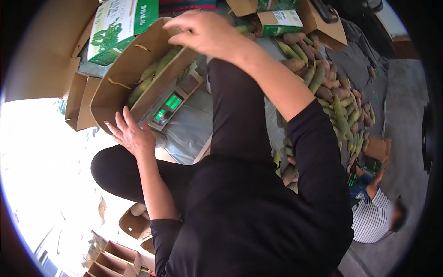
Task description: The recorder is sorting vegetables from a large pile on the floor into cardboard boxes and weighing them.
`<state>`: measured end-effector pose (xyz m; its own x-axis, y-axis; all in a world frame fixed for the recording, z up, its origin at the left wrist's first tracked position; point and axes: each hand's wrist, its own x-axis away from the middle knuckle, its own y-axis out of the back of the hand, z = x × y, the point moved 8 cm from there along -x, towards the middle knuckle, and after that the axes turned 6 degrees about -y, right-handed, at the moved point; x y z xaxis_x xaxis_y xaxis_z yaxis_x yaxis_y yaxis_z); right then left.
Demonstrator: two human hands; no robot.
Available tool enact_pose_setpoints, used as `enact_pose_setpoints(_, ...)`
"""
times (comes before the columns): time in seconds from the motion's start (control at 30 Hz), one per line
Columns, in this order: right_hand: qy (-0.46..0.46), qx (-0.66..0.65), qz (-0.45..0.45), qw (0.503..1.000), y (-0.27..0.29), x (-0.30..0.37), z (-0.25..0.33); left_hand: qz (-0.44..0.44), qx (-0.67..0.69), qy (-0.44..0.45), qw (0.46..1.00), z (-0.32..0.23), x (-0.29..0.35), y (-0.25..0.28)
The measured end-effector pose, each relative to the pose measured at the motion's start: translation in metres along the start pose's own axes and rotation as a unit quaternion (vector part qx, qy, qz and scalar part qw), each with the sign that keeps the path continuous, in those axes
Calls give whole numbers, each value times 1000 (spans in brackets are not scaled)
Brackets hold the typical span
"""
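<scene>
- A brown cardboard box (pixel 134 69) is seen at about ten o'clock in the view, tilted, with its open side turned toward the person and its flaps spread.
- The right hand (pixel 205 32) is held at twelve o'clock, with the arm stretched up and forward from the black sleeve at four o'clock; the forearm is bare and the elbow is only slightly bent.
- The fingers of the right hand are curled over the upper edge of the box, so that edge is gripped.
- The left hand (pixel 131 134) is found at about nine o'clock, with the forearm raised steeply from the lower middle of the view and the wrist bent back.
- The left hand is kept open, its fingers spread and pressed against the lower outer corner of the box; nothing is clasped by it.
- Long green and brownish tubers (pixel 152 76) are seen lying inside the box.
- A weighing scale (pixel 173 104) with a lit green display is placed just beside the box, below its lower wall, toward the centre.
- A large heap of tubers (pixel 332 92) is spread on grey sheeting at two to three o'clock.
- A green-and-white printed carton (pixel 115 27) is seen at eleven o'clock, behind the box.
- Another person in a striped shirt (pixel 371 217) is seated at four o'clock, well apart from the box.
</scene>
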<state>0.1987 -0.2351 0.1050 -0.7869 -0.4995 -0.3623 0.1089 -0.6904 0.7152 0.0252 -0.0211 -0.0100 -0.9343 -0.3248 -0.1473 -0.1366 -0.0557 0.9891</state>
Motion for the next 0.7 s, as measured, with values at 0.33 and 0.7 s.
enact_pose_setpoints(0.33, -354, 29, -19, 935, 18, 267, -239, -37, -35, -25, 998, 0, 0, -7)
enact_pose_setpoints(0.7, -428, 178, 366, 807, -106, 589, -255, -18, -59, -35, 997, -9, 1, -16)
